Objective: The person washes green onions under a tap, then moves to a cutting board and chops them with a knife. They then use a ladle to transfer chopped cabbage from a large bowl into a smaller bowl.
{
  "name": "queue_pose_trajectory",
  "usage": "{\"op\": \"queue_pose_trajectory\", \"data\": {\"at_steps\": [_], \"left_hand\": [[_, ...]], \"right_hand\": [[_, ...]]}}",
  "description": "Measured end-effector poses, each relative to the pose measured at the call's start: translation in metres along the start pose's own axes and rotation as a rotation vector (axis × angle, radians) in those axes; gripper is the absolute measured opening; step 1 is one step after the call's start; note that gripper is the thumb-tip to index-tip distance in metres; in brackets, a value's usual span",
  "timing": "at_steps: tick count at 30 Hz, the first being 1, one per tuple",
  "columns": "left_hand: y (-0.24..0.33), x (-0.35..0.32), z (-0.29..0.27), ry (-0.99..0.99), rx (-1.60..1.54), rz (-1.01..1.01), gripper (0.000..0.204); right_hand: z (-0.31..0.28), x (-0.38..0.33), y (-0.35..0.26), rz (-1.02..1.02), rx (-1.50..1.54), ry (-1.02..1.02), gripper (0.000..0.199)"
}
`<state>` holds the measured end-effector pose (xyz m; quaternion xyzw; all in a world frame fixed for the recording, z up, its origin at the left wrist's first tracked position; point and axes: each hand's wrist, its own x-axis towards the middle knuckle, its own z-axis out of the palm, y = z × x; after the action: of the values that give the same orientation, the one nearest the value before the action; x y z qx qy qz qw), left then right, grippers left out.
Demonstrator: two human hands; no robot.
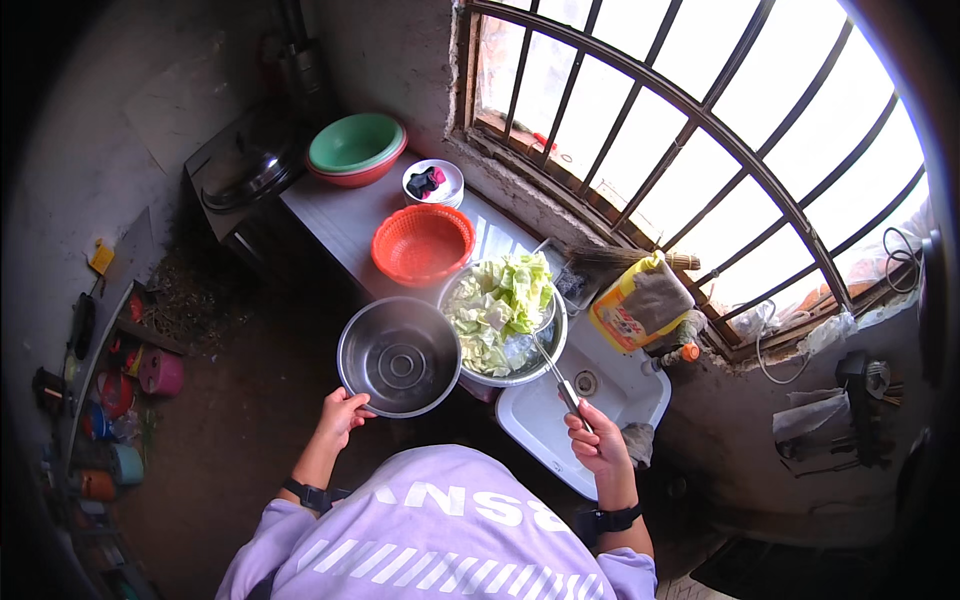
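My left hand (345, 415) grips the near rim of a steel basin (400, 355), which has nothing inside and is held in front of me. In my right hand (597, 436) is the dark and silver handle of a skimmer (568, 388). Its head is among pale green cabbage leaves (490, 310), mostly hidden by them. The leaves pile in a second metal basin (556, 345), with some water showing near the skimmer. Several leaves at the right stand higher, on or beside the skimmer's head; I cannot tell which.
An orange plastic colander (424, 245) stands beyond the basins. Farther back are a green basin (355, 142) in a red one and white bowls (433, 182). At right lie a sink (625, 385), a yellow jug (635, 305) with a cloth, and a brush (635, 260) under the barred window.
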<state>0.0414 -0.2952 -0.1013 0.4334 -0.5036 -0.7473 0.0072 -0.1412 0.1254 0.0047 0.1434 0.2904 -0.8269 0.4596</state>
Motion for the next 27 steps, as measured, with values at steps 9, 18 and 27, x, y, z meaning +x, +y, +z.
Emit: {"op": "queue_pose_trajectory", "data": {"at_steps": [9,18,27], "left_hand": [[-0.002,-0.001,0.001,0.010,-0.008,0.008,0.011],[-0.006,0.000,0.005,0.018,-0.009,-0.005,0.011],[-0.012,0.003,0.005,0.030,-0.018,0.005,0.012]], "right_hand": [[-0.011,0.009,0.005,0.018,0.014,0.021,0.017],[-0.017,0.017,0.005,0.020,0.018,0.039,0.016],[-0.022,0.024,0.006,0.037,0.021,0.038,0.014]]}}
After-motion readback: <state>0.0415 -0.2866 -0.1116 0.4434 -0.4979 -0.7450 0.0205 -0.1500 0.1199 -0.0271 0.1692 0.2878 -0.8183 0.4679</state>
